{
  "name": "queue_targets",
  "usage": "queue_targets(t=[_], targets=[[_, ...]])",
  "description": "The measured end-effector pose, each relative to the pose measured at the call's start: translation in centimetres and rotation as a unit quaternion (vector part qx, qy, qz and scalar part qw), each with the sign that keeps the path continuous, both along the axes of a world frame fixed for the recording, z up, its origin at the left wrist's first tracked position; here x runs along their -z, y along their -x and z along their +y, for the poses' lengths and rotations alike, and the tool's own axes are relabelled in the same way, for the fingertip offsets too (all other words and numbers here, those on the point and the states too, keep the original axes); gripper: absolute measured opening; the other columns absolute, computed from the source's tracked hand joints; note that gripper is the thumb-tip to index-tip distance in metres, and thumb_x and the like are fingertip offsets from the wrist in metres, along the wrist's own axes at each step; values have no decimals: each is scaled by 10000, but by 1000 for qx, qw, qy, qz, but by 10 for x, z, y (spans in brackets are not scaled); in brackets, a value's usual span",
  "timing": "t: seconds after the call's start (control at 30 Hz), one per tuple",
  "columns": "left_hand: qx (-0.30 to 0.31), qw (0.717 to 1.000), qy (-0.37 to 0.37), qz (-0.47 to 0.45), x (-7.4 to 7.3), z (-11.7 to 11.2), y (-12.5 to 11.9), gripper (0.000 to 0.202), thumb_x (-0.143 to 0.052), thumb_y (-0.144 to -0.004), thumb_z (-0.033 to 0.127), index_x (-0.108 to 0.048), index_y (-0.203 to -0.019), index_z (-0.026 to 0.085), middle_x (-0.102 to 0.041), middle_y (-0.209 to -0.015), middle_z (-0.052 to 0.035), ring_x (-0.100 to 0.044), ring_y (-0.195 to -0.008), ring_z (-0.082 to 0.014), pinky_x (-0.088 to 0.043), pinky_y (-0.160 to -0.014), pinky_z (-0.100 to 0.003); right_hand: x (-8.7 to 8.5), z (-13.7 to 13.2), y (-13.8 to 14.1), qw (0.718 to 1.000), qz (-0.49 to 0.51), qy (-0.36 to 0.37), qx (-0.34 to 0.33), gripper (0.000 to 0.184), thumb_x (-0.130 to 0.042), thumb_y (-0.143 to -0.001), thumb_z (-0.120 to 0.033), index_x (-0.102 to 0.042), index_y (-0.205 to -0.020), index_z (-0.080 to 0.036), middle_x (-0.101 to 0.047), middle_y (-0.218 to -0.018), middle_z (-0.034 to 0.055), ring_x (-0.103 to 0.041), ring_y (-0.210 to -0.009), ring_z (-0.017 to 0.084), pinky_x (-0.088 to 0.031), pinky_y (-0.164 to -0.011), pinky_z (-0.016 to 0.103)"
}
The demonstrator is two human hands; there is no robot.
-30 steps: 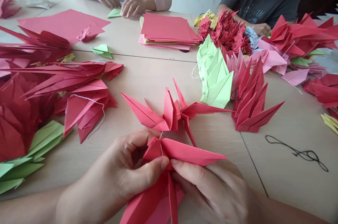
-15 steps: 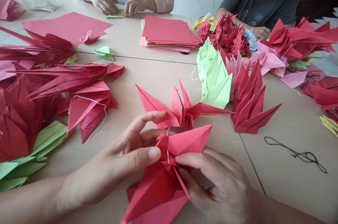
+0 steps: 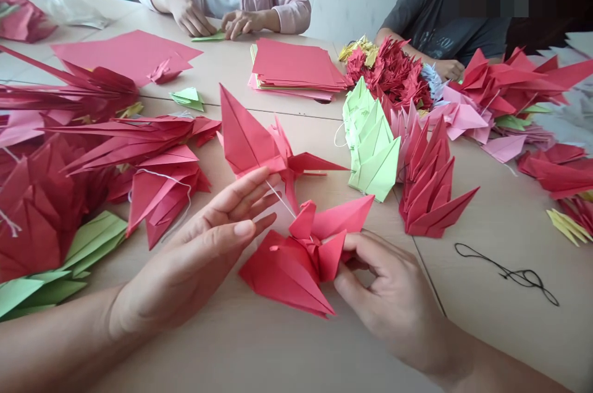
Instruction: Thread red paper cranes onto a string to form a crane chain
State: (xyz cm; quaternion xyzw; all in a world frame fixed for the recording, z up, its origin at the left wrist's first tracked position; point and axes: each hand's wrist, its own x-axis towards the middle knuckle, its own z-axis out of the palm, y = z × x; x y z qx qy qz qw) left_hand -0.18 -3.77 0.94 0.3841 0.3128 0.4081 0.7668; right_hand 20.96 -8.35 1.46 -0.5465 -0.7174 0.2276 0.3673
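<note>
My right hand (image 3: 389, 300) is closed, pinching the tail end of a red paper crane (image 3: 287, 263) that lies low over the wooden table (image 3: 287, 350). My left hand (image 3: 204, 245) has its fingers stretched out, the tips touching the underside of a second red crane (image 3: 250, 139), which stands tilted up off the table. A thin white thread (image 3: 281, 199) runs taut between the two cranes, just past my left fingertips.
A string of green cranes (image 3: 373, 146) and red ones (image 3: 433, 195) lies to the right, with a black thread loop (image 3: 509, 269) beyond. Red crane piles (image 3: 55, 195) fill the left. A stack of red sheets (image 3: 296, 62) sits further back. Two other people work at the far side.
My left hand let go of the near crane, opened and moved up to the far crane, which rose and tilted. The right hand kept the near crane and brought it down.
</note>
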Motion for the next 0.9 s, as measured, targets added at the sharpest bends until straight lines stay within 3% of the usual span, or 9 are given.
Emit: queue_targets(t=[0.13,0.23,0.33,0.47,0.57,0.7,0.9], targets=[[39,999,3,15,2,0,3,438,-540,-917,283,-486,-1342,372,-460,-1466,43,-373,-1373,-224,-446,-1026,-259,1,0,-1,1000,16,17,-13,133,-560,-792,-93,-669,-806,-168,-675,-701,-12,-633,-593,66,-512,-567,95],[112,993,4,28,1,-1,4,470,-590,-897,347,-455,-1344,404,-509,-1412,25,-454,-1312,-215,-474,-980,-251,2,-2,-3,999,1,-26,-29,136,-577,-814,-101,-674,-897,-147,-695,-746,9,-651,-621,77,-522,-583,113],[182,981,-28,62,-1,-4,5,560,-599,-887,408,-357,-1391,425,-465,-1433,2,-483,-1274,-219,-475,-985,-288,1,-5,-5,995,-22,-79,-57,146,-577,-841,-97,-667,-951,-133,-700,-762,28,-655,-653,93,-528,-609,140],[208,970,-66,107,-5,-4,7,551,-544,-905,458,-337,-1407,363,-512,-1361,-40,-508,-1234,-218,-463,-989,-282,-2,-6,-8,988,-23,-105,-111,192,-563,-861,-67,-651,-1026,-109,-704,-845,66,-666,-737,106,-537,-681,157],[220,966,-60,121,-10,-3,7,485,-535,-902,472,-412,-1353,340,-610,-1215,-32,-583,-1118,-215,-501,-926,-286,-3,-5,-10,984,1,-84,-157,230,-567,-855,-39,-648,-1060,-104,-691,-920,81,-669,-800,102,-538,-719,147],[200,972,-24,125,-12,-1,5,237,-564,-907,389,-633,-1117,305,-665,-1087,22,-612,-1034,-169,-501,-874,-217,-2,-2,-10,979,27,-63,-192,274,-568,-843,-1,-638,-1083,-113,-675,-1045,110,-672,-903,119,-547,-772,165],[230,966,49,107,-3,2,1,144,-615,-879,188,-694,-999,202,-721,-925,-1,-650,-837,-122,-523,-737,-170,3,0,-10,982,76,-58,-162,204,-567,-854,-22,-637,-988,-159,-655,-992,75,-663,-857,115,-550,-737,182]])
